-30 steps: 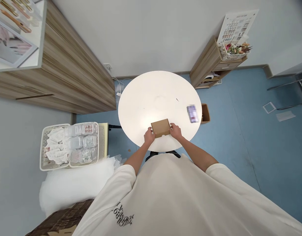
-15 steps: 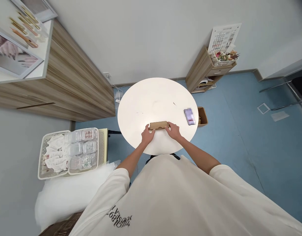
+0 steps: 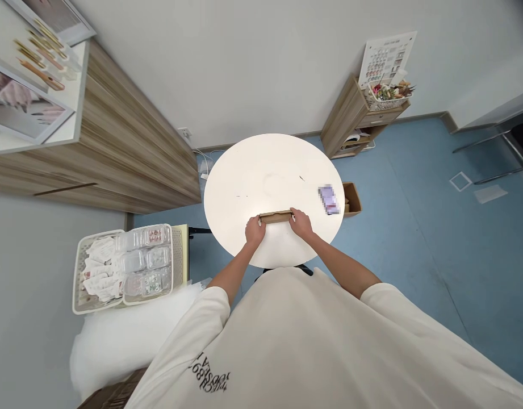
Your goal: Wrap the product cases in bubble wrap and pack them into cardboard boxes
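Note:
A small brown cardboard box (image 3: 276,217) is on the round white table (image 3: 261,165), near its front edge. My left hand (image 3: 255,230) is closed around the box's left end. Gripping the right end is my right hand (image 3: 301,224), its fingers curled over the edge. The box's front side faces me, with a notch along its upper edge. Fingertips behind the box are partly hidden.
A blurred-out purple item (image 3: 329,199) lies at the table's right. Below that edge stands a brown bin (image 3: 351,200). White baskets (image 3: 171,267) with clear packs are to the left, beside white plastic wrap (image 3: 129,335). A wooden cabinet (image 3: 137,130) fills the back left.
The box has tilted, so its top panel shows less and its front side more. Both my hands have shifted their hold at its ends, thumbs moving off the front.

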The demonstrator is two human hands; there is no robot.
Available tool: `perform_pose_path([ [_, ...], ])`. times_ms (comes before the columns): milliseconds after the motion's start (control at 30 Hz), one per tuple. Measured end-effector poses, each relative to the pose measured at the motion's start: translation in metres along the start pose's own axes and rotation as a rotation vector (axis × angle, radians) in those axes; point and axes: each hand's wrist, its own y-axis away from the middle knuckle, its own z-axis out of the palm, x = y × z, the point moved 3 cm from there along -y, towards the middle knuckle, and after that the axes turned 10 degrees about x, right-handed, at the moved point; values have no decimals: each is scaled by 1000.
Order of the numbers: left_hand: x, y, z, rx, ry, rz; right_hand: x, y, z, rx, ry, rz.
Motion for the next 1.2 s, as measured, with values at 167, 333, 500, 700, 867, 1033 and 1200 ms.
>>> perform_pose_path([
  [167,2,-8,-1,30,-59,80,2,-1,6,30,-93,-17],
  [333,0,-12,1,9,-10,131,3,-1,8,64,-119,3],
  [500,-5,-15,4,7,48,155,1,-1,6,81,-59,-21],
  [700,-9,-14,6,14,70,193,1,0,7,84,-86,-45],
  [867,-7,-11,2,13,37,256,-1,3,6,96,-59,-100],
  [1033,-5,7,-3,-20,-120,338,-6,18,6,46,93,-190],
  [1200,-7,25,-4,-115,-189,311,-1,35,17,-71,191,-199],
])
